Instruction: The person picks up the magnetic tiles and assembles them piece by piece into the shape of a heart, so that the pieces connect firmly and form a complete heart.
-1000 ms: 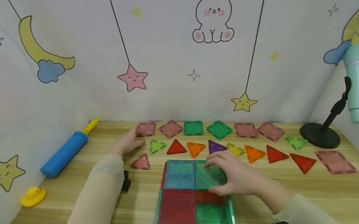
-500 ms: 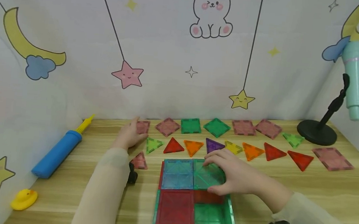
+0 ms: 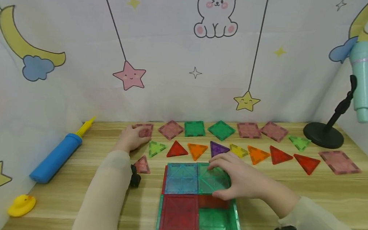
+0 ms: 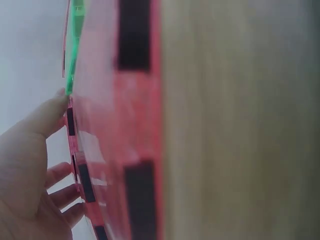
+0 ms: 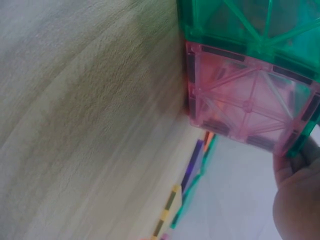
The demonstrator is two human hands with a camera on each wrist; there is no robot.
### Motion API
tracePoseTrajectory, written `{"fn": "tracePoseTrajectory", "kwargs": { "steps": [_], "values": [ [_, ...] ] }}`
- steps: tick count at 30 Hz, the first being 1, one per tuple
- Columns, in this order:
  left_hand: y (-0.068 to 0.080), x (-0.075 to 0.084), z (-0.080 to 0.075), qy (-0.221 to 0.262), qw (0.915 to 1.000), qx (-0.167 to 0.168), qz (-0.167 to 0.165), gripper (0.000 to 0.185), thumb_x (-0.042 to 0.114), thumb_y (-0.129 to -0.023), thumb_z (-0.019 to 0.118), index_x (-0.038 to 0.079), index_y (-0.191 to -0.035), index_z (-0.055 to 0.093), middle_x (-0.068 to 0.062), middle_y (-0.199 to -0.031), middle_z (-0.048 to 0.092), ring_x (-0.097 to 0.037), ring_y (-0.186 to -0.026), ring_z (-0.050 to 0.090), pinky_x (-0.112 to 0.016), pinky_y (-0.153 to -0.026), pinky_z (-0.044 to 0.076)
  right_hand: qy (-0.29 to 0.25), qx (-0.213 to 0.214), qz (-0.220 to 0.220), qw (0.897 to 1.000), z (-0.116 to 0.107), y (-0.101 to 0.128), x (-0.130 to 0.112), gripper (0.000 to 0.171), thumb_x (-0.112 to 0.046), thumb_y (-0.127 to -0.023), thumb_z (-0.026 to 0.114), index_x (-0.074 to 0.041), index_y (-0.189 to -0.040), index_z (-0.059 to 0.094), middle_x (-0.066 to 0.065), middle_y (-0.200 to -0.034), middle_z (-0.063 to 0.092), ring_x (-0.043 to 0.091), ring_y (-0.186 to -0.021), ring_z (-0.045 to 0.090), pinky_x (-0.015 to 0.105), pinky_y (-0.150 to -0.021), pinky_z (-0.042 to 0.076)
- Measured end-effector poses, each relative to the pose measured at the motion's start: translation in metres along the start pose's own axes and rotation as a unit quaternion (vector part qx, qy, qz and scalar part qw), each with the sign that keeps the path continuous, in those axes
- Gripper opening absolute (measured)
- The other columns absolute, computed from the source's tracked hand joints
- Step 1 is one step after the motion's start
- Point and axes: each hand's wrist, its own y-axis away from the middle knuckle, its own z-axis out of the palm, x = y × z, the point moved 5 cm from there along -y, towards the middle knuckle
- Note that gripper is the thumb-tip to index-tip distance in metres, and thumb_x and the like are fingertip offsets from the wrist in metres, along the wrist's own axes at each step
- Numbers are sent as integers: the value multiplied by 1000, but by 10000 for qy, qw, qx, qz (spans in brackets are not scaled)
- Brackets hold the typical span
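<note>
1. The left hand (image 3: 131,139) lies on the table (image 3: 295,190), fingers curled round the near edge of a pink square (image 3: 143,129), the leftmost tile of the far row. In the left wrist view the thumb and fingertips (image 4: 60,192) press the edge of that pink square (image 4: 120,125), which looks raised off the wood on the hand's side.
2. The right hand (image 3: 247,181) rests on a box (image 3: 196,203) built of tiles, fingers bent over the green top tile (image 3: 212,179) at the box's far right corner, thumb at that tile's near edge.
3. The right wrist view shows a fingertip (image 5: 295,170) at the corner of a pink side tile (image 5: 250,100) under a green one (image 5: 250,20).
4. Left of the right hand, a blue top tile (image 3: 181,178) and a red one (image 3: 180,213) cover the box; the near right cell is open, with a green floor.
5. Between the hands lies a row of triangles: green (image 3: 156,148), red (image 3: 177,150), orange (image 3: 197,151), purple (image 3: 218,149), the last just beyond the right fingers.
6. A pink triangle (image 3: 142,165) sits beside the left wrist.
7. Left of the left arm lie a blue pump (image 3: 57,157) and a yellow duck (image 3: 21,205).
</note>
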Motion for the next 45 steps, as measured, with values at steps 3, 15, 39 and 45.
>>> {"fn": "tracePoseTrajectory", "kwargs": {
  "steps": [3, 15, 39, 45],
  "values": [
    [-1, 1, -2, 91, 9999, 28, -102, 53, 43, -90, 59, 17, -135, 51, -34, -135, 35, -52, -122, 30, -62, -98, 26, -6, 7, -26, 10000, 1, -1, 0, 51, -47, -79, 70, -17, -118, 55, 2, -129, 48, 21, -118, 43, 45, -94, 42],
    [-4, 6, 0, -138, 9996, 50, -255, 48, 36, -89, 59, 12, -130, 53, -25, -121, 55, -48, -117, 37, -57, -99, 25, -82, 27, 34, 10000, 2, 0, 0, 50, -44, -78, 71, -17, -117, 55, 2, -128, 48, 21, -118, 43, 45, -93, 42],
    [114, 111, -64, 2005, 9434, 253, 2628, 74, 11, -75, 68, 17, -144, 41, -9, -135, 46, -27, -111, 45, -46, -83, 44, -879, 257, 487, 9946, -6, 1, -1, 74, -42, -79, 73, -8, -136, 40, 9, -133, 44, 29, -120, 43, 50, -96, 39],
    [151, 161, -50, 1916, 9088, -688, 3642, 68, 17, -73, 65, 18, -139, 47, -7, -140, 39, -23, -125, 34, -50, -92, 38, -2158, 415, 535, 9741, -14, -6, -12, 79, -26, -84, 72, -8, -145, 26, 11, -141, 39, 29, -122, 45, 45, -97, 40]
  ]
}}
